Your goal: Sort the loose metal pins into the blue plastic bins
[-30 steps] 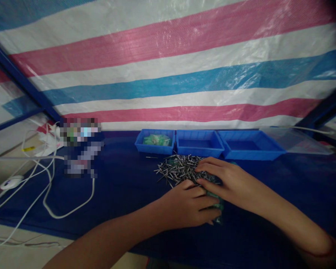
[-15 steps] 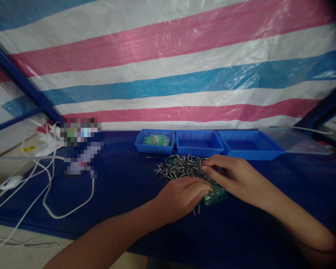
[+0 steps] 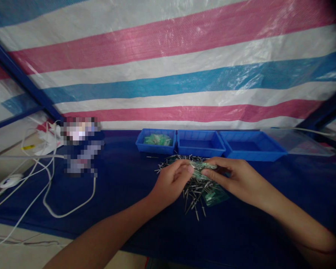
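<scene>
A heap of small metal pins (image 3: 194, 188) lies on the dark blue table cloth (image 3: 123, 194) just in front of me. My left hand (image 3: 172, 183) and my right hand (image 3: 235, 179) meet above the heap, and both pinch a small green clear packet (image 3: 198, 169) between thumb and fingers. More green clear plastic (image 3: 215, 197) lies under the pins at the heap's right side.
Three blue trays stand in a row behind the heap: the left tray (image 3: 156, 141) holds green packets, the middle tray (image 3: 200, 143) and right tray (image 3: 250, 145) look bare. White cables (image 3: 49, 175) trail over the table's left side. A striped tarp (image 3: 168, 63) closes the back.
Both hands have risen from the heap's near side and come together over it with a green packet between them. Pins have spread toward me.
</scene>
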`<state>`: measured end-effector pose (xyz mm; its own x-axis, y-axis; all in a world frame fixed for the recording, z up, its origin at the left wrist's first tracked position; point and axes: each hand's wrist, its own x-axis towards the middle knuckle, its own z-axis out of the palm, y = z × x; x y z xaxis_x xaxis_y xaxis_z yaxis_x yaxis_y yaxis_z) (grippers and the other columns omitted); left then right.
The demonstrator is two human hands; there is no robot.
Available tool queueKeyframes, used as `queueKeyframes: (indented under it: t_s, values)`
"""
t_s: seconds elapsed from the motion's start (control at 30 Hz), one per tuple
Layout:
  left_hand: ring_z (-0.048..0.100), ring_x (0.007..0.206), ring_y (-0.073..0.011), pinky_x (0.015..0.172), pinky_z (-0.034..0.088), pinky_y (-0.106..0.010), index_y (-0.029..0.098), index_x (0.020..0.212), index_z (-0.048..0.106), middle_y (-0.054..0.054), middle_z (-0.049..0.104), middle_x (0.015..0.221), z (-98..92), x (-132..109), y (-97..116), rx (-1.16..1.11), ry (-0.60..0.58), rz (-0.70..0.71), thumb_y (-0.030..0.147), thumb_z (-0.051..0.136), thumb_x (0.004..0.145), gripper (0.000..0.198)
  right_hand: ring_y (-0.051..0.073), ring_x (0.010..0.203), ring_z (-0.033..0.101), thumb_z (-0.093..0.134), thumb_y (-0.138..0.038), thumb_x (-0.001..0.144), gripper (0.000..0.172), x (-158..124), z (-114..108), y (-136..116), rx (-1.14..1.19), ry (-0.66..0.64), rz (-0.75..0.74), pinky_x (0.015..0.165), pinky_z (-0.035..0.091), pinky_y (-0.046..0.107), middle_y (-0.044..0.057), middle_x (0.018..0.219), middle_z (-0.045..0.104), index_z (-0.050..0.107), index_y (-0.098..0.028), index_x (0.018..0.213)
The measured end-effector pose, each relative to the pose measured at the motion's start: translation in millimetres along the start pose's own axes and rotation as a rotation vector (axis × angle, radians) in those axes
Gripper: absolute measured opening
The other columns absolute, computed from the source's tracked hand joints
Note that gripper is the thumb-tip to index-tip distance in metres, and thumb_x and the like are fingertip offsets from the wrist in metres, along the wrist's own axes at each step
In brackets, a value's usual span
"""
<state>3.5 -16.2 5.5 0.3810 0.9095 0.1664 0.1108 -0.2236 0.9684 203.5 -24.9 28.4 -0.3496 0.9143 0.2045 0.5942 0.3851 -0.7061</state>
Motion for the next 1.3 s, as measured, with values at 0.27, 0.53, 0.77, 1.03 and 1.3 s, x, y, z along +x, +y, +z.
queueKeyframes:
  t_s: [0.27,0.53,0.77,1.03,1.3]
  values:
    - [0.058,0.063,-0.011,0.062,0.048,-0.021,0.015,0.082,0.061,0.0,0.059,0.071,-4.4,5,4,-0.051,0.147,0.01,0.033,0.056,0.085,0.02,0.014,0.061,0.057,0.06,-0.047,0.081,0.027,-1,7,-5,0.15,0.009,0.021,0.055,0.045,0.025,0.0,0.069,0.062,0.065,-0.021,0.077]
    - [0.06,0.075,-0.013,0.068,0.047,-0.022,0.017,0.099,0.061,-0.002,0.064,0.086,-4.3,5,0,-0.06,0.115,0.01,0.034,0.056,0.086,0.021,0.011,0.055,0.046,0.056,-0.041,0.086,0.024,-1,8,-3,0.241,0.048,0.062,0.049,0.037,0.024,-0.003,0.061,0.051,0.059,-0.021,0.074]
    - [0.058,0.07,-0.0119,0.067,0.046,-0.022,0.017,0.091,0.059,0.0,0.061,0.078,-6.3,9,1,-0.119,0.131,-0.001,0.034,0.056,0.085,0.019,0.011,0.054,0.048,0.059,-0.046,0.083,0.029,-1,8,-4,0.302,0.132,0.097,0.052,0.04,0.024,-0.001,0.06,0.053,0.061,-0.018,0.073]
    - [0.051,0.058,-0.009,0.057,0.04,-0.021,0.017,0.089,0.061,0.004,0.054,0.064,-10.9,10,3,-0.035,0.143,-0.03,0.036,0.058,0.084,0.02,0.011,0.053,0.055,0.058,-0.044,0.085,0.026,-4,11,-3,0.265,0.221,0.072,0.049,0.046,0.024,0.0,0.065,0.061,0.066,-0.019,0.091]
    - [0.064,0.067,-0.0128,0.07,0.051,-0.026,0.014,0.092,0.064,-0.003,0.067,0.075,-8.0,9,8,-0.26,0.135,-0.051,0.043,0.061,0.082,0.03,0.014,0.054,0.066,0.064,-0.041,0.082,0.027,-3,8,-17,0.513,0.329,0.109,0.047,0.055,0.023,0.005,0.076,0.072,0.07,-0.018,0.096]
